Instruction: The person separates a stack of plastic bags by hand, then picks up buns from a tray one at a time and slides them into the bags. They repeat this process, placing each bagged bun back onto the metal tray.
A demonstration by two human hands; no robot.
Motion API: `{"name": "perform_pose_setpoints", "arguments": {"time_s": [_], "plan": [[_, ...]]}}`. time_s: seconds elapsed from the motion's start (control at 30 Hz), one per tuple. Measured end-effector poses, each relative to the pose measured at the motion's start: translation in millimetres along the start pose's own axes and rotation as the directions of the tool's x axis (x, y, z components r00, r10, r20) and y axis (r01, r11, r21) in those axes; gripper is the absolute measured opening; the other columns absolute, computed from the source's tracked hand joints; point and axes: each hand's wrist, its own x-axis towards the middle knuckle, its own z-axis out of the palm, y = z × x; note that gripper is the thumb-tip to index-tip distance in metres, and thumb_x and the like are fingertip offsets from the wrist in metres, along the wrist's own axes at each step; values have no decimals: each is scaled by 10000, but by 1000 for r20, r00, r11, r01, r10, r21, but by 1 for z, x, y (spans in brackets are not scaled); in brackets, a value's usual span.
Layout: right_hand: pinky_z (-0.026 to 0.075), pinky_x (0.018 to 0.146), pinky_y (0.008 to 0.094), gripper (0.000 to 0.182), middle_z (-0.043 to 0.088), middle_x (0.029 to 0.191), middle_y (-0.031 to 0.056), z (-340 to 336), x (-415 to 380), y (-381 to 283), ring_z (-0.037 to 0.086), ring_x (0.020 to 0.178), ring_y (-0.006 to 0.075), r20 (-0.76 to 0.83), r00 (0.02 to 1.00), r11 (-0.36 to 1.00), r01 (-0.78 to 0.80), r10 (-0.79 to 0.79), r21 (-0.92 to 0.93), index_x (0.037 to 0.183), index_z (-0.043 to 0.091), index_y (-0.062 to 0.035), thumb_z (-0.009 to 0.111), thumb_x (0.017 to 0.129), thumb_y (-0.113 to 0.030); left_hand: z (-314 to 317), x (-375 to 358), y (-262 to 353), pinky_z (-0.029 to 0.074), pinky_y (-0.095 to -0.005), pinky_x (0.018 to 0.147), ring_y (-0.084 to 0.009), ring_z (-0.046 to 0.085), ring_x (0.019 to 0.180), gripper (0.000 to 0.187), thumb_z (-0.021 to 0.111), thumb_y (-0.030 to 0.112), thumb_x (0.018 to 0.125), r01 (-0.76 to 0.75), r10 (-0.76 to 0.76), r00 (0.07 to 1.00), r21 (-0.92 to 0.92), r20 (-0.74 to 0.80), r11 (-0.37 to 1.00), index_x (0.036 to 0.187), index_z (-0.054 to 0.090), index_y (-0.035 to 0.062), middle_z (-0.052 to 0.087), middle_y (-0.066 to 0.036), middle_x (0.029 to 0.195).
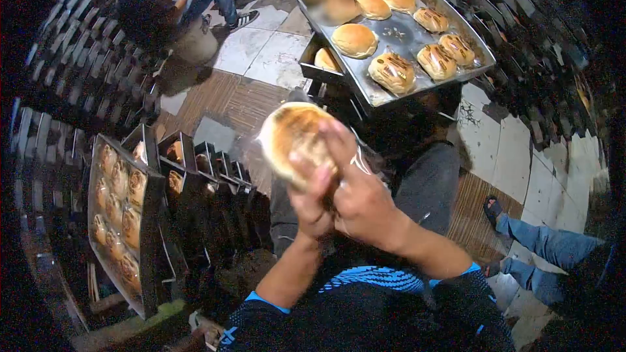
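A round golden-brown bun (287,132) is held up in front of my lap, its lower right side hidden by fingers. My left hand (310,207) grips it from below, the thumb and fingers closed at its lower edge. From the right, my right hand (368,199) is closed on the same bun, with fingers lying over its face. Both hands are close together and slightly blurred by motion. Beyond them, a metal tray (345,72) carries several buns, some plain like the unprinted bun (355,40), others in clear printed wrappers like the wrapped bun (392,72).
To my left, a tray of wrapped buns (95,186) stands tilted beside a row of dark stacked trays (225,182). Racks of trays (521,32) line both sides. A seated person (153,13) is at the upper left; another person's legs (548,241) are at right.
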Motion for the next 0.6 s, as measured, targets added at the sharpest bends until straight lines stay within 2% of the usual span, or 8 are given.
{"name": "perform_pose_setpoints", "arguments": {"time_s": [0.07, 0.17, 0.27, 0.33, 0.43, 0.53, 0.57, 0.6], "plan": [[348, 1098, 509, 554, 378, 1422, 318, 7, -1, -5, 314, 1344, 528, 72, 988, 990, -136, 138, -23, 1357, 506, -61, 628, 822, -134, -9, 13, 1, 430, -431, 1027, -302, 549, 1164, 599, 411, 402, 931, 182, -182, 982, -14, -48, 983, 1370, 401, -6, 545, -167, 1296], [451, 996, 447, 498, 509, 1290, 258, 16, -24, -7, 509, 1195, 430, 256, 965, 958, -116, 47, 262, 1295, 543, -34, 664, 815, -93, -43, 42, 7, 454, -478, 997, -345, 582, 1121, 618, 391, 490, 942, 313, -346, 937, -573, 55, 758, 1341, 452, 22, 568, -158, 1284], [533, 781, 419, 213, 664, 970, 141, 15, -32, 12, 661, 882, 304, 456, 889, 752, -270, -45, 601, 991, 683, -31, 713, 791, -97, -58, 45, 9, 459, -554, 965, -359, 573, 1138, 629, 385, 514, 934, 300, -331, 942, -554, 47, 777, 1353, 458, 51, 559, -149, 1307], [520, 717, 415, 235, 653, 912, 144, 20, -17, 16, 652, 840, 314, 250, 965, 748, -225, 81, 625, 1008, 666, -30, 715, 797, -118, -44, 39, 5, 461, -450, 998, -299, 561, 1177, 609, 370, 473, 965, 266, -359, 932, -566, -56, 780, 1361, 454, 18, 571, -151, 1291], [502, 674, 402, 209, 601, 830, 150, 38, 0, 17, 611, 764, 348, 261, 965, 790, -133, -37, 599, 916, 609, -15, 720, 788, -137, -52, 35, -3, 452, -422, 1016, -280, 578, 1154, 533, 468, 366, 949, 364, -379, 926, -251, -11, 897, 1312, 485, -25, 578, -153, 1284], [495, 641, 359, 120, 624, 833, 140, 14, 4, 3, 633, 763, 290, 286, 931, 613, -92, -227, 785, 892, 641, -2, 695, 803, -63, -68, 56, 1, 488, -480, 976, -344, 598, 1126, 603, 481, 450, 917, 454, -532, 845, -605, 59, 654, 1328, 486, 8, 576, -191, 1286], [503, 651, 340, 108, 637, 849, 136, -4, 15, 5, 646, 772, 267, 410, 823, 400, -248, -394, 882, 876, 647, -2, 692, 805, -69, -82, 61, 3, 497, -508, 951, -354, 596, 1125, 629, 481, 478, 906, 449, -525, 848, -624, 73, 640, 1339, 479, 21, 570, -197, 1293], [507, 666, 347, 114, 637, 842, 135, -4, 12, 16, 646, 782, 274, 499, 783, 403, -349, -371, 846, 869, 645, 1, 690, 808, -85, -94, 64, 4, 507, -536, 926, -364, 595, 1125, 656, 481, 507, 894, 445, -518, 851, -642, 86, 624, 1349, 472, 34, 564, -202, 1299]]}}
